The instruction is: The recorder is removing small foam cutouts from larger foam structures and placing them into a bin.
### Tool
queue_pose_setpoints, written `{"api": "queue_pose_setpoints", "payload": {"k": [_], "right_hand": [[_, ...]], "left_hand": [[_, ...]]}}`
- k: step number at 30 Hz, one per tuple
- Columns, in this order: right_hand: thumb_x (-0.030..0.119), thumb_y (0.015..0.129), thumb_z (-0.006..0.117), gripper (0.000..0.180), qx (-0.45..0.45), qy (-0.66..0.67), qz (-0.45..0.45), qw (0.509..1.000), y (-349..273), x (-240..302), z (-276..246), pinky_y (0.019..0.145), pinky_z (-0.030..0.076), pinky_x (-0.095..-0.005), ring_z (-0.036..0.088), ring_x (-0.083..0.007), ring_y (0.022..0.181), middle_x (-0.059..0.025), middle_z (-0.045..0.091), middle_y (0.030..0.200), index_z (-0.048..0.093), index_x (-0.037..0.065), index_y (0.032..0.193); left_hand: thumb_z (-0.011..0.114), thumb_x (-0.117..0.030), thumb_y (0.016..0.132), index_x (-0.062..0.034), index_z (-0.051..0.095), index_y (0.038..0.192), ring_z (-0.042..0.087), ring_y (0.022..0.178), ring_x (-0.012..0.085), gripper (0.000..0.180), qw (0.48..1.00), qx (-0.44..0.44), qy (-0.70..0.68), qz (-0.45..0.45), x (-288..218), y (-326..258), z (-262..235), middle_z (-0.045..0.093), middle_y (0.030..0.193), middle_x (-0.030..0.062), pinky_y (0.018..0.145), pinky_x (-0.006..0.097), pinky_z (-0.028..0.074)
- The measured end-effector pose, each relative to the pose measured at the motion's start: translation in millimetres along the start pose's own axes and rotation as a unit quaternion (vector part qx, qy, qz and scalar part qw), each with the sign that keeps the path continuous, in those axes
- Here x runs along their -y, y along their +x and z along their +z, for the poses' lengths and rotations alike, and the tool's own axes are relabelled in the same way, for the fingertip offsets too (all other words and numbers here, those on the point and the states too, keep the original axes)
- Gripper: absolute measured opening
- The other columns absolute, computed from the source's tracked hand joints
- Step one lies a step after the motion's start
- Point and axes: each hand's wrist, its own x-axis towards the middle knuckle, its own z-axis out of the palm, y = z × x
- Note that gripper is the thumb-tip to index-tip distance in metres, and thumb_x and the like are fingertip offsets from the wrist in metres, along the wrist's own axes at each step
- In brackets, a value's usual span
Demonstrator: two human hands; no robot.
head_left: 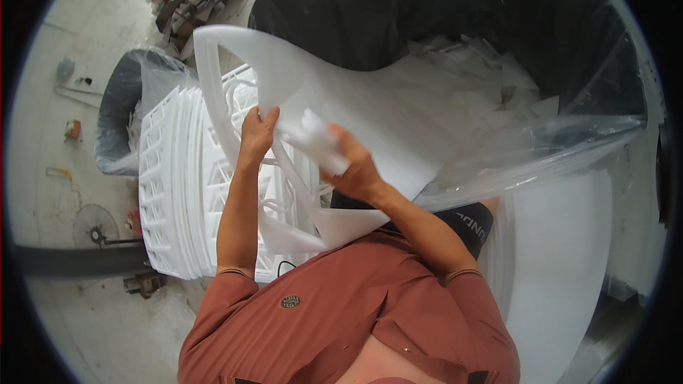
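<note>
The left hand (pixel 256 131) gripped the edge of a white foam sheet (pixel 370 114), fingers curled over a cut-out rib. The right hand (pixel 352 167) was clenched around a crumpled white foam scrap (pixel 313 135), apparently torn from that sheet, though the view was unclear there. The sheet was held above a stack of cut foam panels (pixel 178 185), beside a large black-lined bin (pixel 455 21) containing white offcuts (pixel 484 85).
</note>
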Motion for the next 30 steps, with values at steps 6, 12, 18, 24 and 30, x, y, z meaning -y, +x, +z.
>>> {"api": "queue_pose_setpoints", "payload": {"k": [6,12,18,24,30], "right_hand": [[0.034,0.087,0.066,0.062,-0.323,0.562,0.231,0.726,42,-49,-129,0.104,0.038,-0.0477,0.047,-0.0293,0.124,-0.0171,0.049,0.131,0.041,0.0,0.133],[0.036,0.074,0.081,0.105,-0.136,0.233,0.233,0.934,42,-31,-93,0.113,0.025,-0.0462,0.025,-0.0365,0.14,-0.0241,0.022,0.15,0.015,-0.002,0.147],[0.048,0.062,0.084,0.119,0.07,0.063,-0.008,0.996,68,58,-56,0.111,0.028,-0.0413,0.031,-0.037,0.136,-0.0254,0.028,0.146,0.016,-0.003,0.146],[0.026,0.074,0.081,0.097,0.058,0.066,0.039,0.995,71,17,-27,0.105,0.037,-0.0378,0.042,-0.0334,0.127,-0.0236,0.037,0.138,0.022,-0.005,0.143],[0.018,0.081,0.076,0.068,0.037,0.193,0.085,0.977,71,15,-36,0.092,0.047,-0.0336,0.055,-0.0252,0.111,-0.0177,0.053,0.126,0.04,-0.005,0.135]], "left_hand": [[0.064,-0.022,0.088,0.0066,0.051,0.117,0.062,0.077,0.0164,0.043,0.992,0.011,-0.118,-0.044,40,18,-3,0.065,0.091,0.0121,0.069,0.029,0.05],[0.064,-0.019,0.088,0.0052,0.049,0.123,0.056,0.066,0.0111,0.045,0.996,-0.05,-0.076,-0.002,-70,-50,-24,0.062,0.091,0.0098,0.057,0.024,0.045],[0.066,-0.012,0.083,-0.0012,0.055,0.116,0.058,0.073,0.0113,0.037,0.929,0.134,-0.343,0.036,-114,-59,-32,0.061,0.09,0.0053,0.06,0.026,0.048],[0.065,-0.008,0.079,-0.0006,0.053,0.122,0.058,0.092,0.0118,0.045,0.866,0.212,-0.444,0.09,-114,-60,1,0.061,0.099,0.0049,0.08,0.026,0.046],[0.062,-0.009,0.082,0.0015,0.05,0.122,0.059,0.096,0.0158,0.043,0.914,0.151,-0.337,0.17,-99,-54,17,0.06,0.109,0.011,0.084,0.027,0.047]]}}
